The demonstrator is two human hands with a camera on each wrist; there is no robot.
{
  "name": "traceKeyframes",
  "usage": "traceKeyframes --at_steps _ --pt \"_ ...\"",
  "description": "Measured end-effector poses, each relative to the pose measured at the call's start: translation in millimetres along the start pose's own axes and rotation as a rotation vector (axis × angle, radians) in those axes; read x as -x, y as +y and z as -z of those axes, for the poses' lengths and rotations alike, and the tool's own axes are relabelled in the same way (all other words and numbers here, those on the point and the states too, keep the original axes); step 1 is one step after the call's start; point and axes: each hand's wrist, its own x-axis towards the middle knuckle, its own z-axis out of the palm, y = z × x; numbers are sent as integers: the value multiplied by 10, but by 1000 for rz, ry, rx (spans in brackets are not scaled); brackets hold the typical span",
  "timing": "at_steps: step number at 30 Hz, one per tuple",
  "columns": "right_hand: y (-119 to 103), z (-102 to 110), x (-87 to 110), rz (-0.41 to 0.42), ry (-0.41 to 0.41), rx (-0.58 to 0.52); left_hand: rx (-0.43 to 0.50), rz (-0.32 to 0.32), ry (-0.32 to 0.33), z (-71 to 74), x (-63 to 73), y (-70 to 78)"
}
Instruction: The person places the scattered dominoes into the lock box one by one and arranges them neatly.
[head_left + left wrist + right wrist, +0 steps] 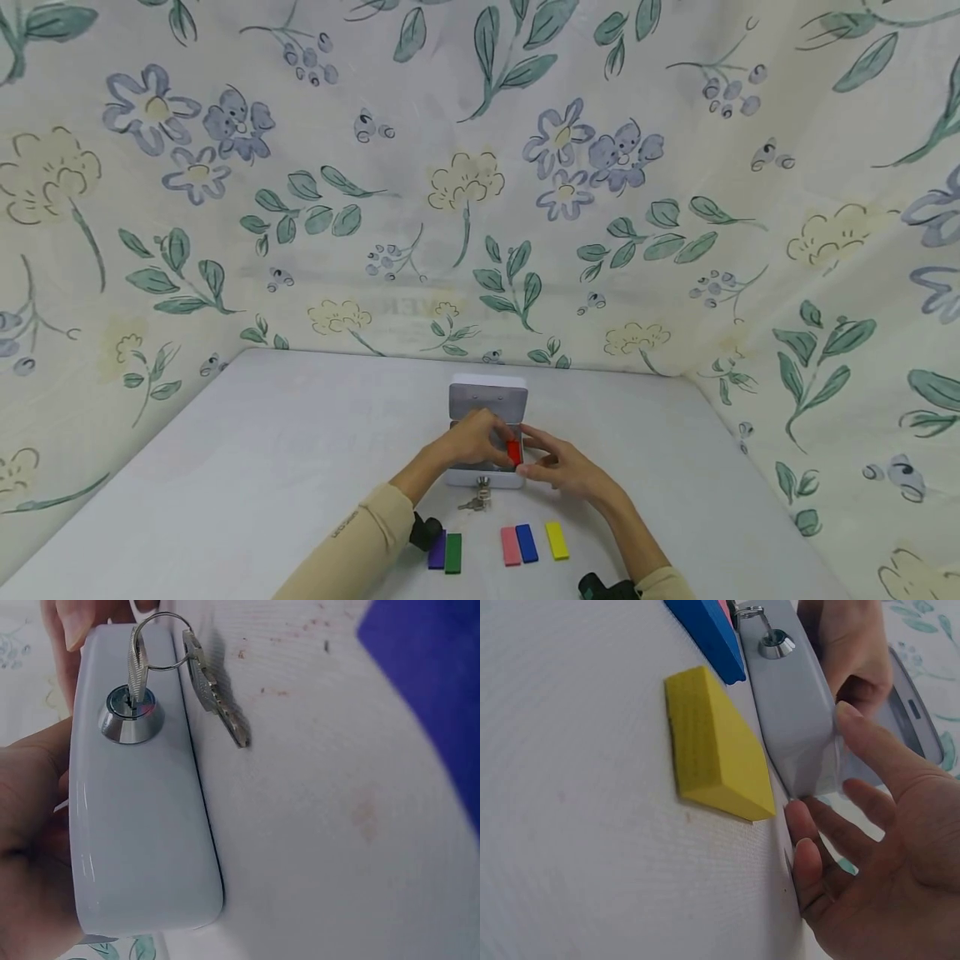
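A small white metal cash box (463,478) stands with its grey-lined lid (487,402) raised. My left hand (476,437) reaches inside it and pinches a red block (513,452) near the right wall. From the right, my right hand (564,463) holds the box, thumb at the front corner and fingers along the side. In the right wrist view that thumb (870,742) lies on the rim. A key sits in the front lock (131,716), with more keys (214,694) on its ring. The box wall hides the left fingertips in the left wrist view.
In front of the box lie flat blocks: purple (437,552) and green (453,553) at left, pink (511,547) and blue (527,543) mid, yellow (557,541) at right. A flowered cloth (465,275) hangs behind the white table (300,467).
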Motion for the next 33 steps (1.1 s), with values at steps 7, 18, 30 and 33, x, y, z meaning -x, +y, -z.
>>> traceKeyframes --at_steps 7,18,30,33 --pt "-9 -9 5 -2 5 8 -14 0 2 -21 0 -24" --pt "-11 -1 -2 -19 9 9 -24 -8 -2 -45 -5 -9" --pt "-27 9 19 -6 -8 -2 -37 2 -25 -33 -9 2" --pt "-33 3 20 3 -15 -5 -38 -11 -35 -14 5 -10"
